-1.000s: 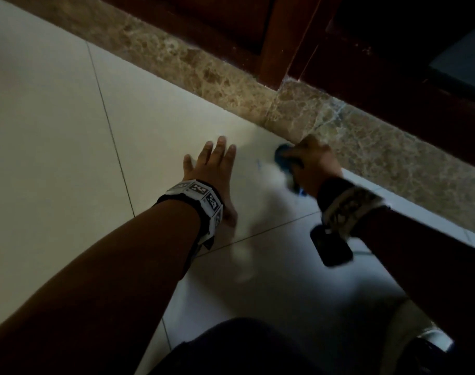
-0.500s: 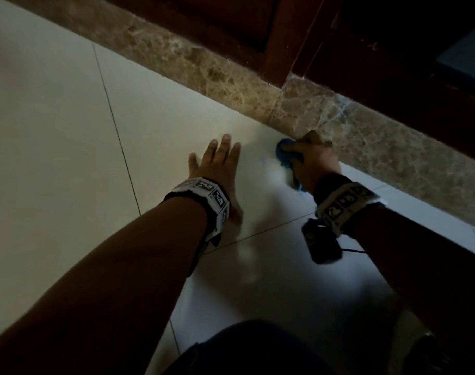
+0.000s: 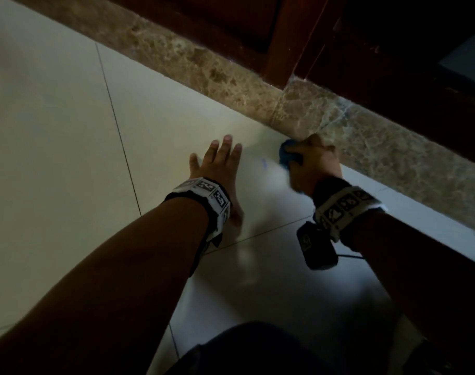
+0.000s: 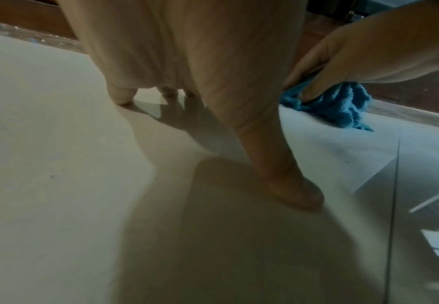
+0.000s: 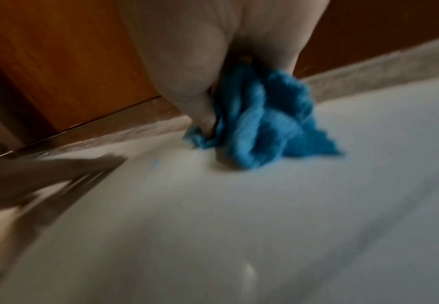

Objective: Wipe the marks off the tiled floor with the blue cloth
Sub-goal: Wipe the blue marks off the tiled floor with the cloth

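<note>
Blue cloth [image 5: 262,121] is being pinched, bunched, in the right hand [image 3: 316,163], scrubbing the blue mark [image 3: 264,163] near the far stone border [image 3: 231,74]; left hand [image 3: 217,169] is bracing, fingers spread

The floor [image 3: 68,147] is made of big pale tiles with thin dark lines between them. A brown stone strip [image 3: 209,69] runs along its far edge. A left hand [image 3: 220,169] lies flat on the floor with its fingers spread. Just beside it, next to the strip, a right hand [image 3: 314,163] presses a blue cloth [image 3: 286,155] onto the floor. A small blue mark [image 3: 264,163] sits between the left hand and the cloth.
</note>
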`<act>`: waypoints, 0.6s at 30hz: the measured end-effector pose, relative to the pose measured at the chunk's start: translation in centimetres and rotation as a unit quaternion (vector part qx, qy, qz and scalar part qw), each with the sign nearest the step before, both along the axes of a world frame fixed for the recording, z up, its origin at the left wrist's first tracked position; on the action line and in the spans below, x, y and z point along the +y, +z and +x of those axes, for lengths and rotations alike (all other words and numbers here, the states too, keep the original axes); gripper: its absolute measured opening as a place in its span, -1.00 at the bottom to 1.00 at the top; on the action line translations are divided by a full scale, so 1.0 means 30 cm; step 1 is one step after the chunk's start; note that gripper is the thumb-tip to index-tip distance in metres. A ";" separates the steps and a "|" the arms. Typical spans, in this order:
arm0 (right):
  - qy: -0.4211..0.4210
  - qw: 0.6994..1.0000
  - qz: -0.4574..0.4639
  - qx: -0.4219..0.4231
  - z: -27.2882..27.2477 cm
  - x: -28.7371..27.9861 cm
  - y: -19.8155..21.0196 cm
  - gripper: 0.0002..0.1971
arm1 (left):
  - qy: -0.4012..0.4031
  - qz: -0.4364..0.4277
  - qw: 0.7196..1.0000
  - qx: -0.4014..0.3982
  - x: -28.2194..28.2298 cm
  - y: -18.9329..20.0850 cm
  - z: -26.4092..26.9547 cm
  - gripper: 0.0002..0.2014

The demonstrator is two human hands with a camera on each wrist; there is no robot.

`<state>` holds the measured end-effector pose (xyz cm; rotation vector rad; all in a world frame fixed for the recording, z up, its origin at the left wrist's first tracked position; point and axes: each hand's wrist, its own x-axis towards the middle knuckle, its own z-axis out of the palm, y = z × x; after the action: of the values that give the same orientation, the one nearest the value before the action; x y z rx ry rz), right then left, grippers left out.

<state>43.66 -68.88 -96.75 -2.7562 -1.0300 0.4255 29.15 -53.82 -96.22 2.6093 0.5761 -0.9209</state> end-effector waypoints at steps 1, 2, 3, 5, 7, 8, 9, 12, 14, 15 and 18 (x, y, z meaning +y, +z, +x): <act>0.013 1.000 0.022 0.007 -0.040 -0.008 -0.008 -0.67 | 0.000 0.004 1.000 -0.004 -0.003 -0.002 0.000 0.56; 0.043 0.997 0.054 0.022 -0.090 -0.027 -0.009 -0.68 | 0.000 0.010 1.000 -0.009 -0.004 -0.007 0.000 0.56; 0.089 0.992 0.068 0.055 -0.141 -0.050 -0.005 -0.67 | 0.002 0.015 1.000 -0.011 -0.007 -0.012 0.000 0.56; 0.184 0.975 0.039 0.119 -0.191 -0.086 0.013 -0.68 | 0.006 0.020 1.000 -0.015 -0.006 -0.022 0.000 0.54; 0.225 0.969 0.002 0.104 -0.113 -0.071 0.022 -0.71 | 0.002 0.019 1.000 -0.015 -0.005 -0.019 0.002 0.55; 0.208 0.975 0.011 0.075 -0.053 -0.048 0.016 -0.70 | -0.001 0.014 1.000 -0.011 -0.004 -0.015 0.002 0.55; 0.162 0.986 0.009 0.048 0.007 -0.020 0.015 -0.69 | -0.002 0.008 1.000 -0.005 -0.004 -0.009 0.002 0.55; 0.052 0.998 -0.018 -0.011 0.046 0.035 0.029 -0.65 | 0.000 0.008 1.000 -0.001 -0.003 -0.007 -0.001 0.55; 0.070 0.997 -0.006 0.018 -0.062 0.023 0.021 -0.66 | -0.002 0.015 1.000 -0.002 -0.005 -0.012 0.000 0.56; 0.111 0.992 0.021 0.048 -0.132 -0.004 0.015 -0.68 | -0.001 0.017 1.000 -0.004 -0.007 -0.015 0.001 0.56; 0.253 0.961 0.021 0.111 -0.198 -0.062 0.022 -0.69 | 0.003 0.022 1.000 -0.010 -0.011 -0.016 0.002 0.54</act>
<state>37.71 -70.73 -96.08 -2.3111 -1.6491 0.7473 29.21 -54.16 -96.71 2.6511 0.6054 -0.8889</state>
